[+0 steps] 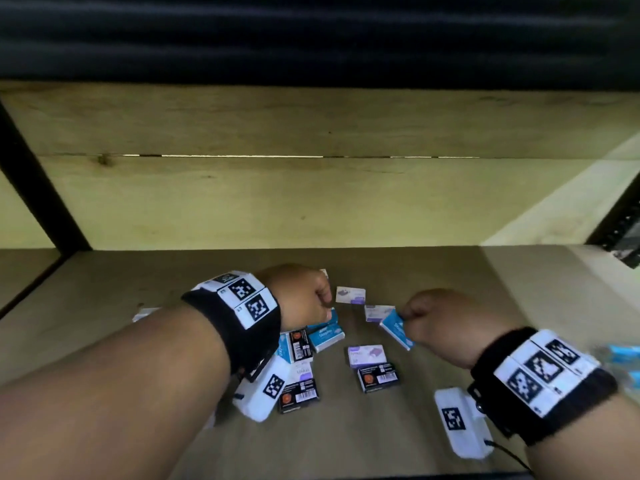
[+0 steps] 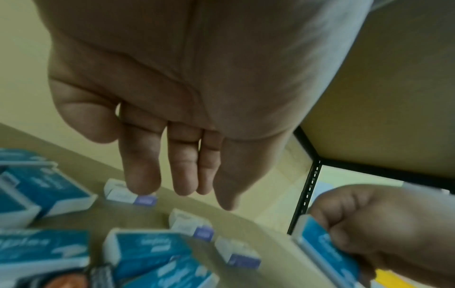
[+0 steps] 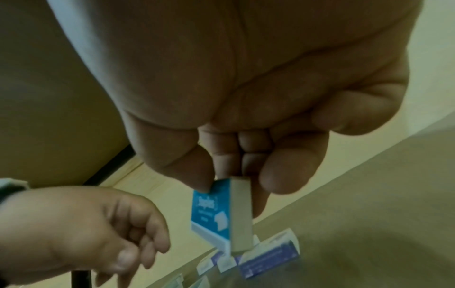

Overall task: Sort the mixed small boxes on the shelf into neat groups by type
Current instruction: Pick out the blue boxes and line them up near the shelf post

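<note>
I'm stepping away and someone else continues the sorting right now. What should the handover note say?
Right hand pinches a blue staples box, lifted off the shelf.
Left hand is open with fingers extended, holding nothing, above the white-and-purple boxes.
Blue boxes, purple ones and black barcoded boxes lie mixed mid-shelf.
Done: no neat group visible yet.
Left: place the held box, then group blue, purple and black separately.

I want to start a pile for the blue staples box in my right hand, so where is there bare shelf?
Bare shelf lies nearest you, between both wrists. Crowded: the blue staples boxes and black boxes by your left hand.
</note>
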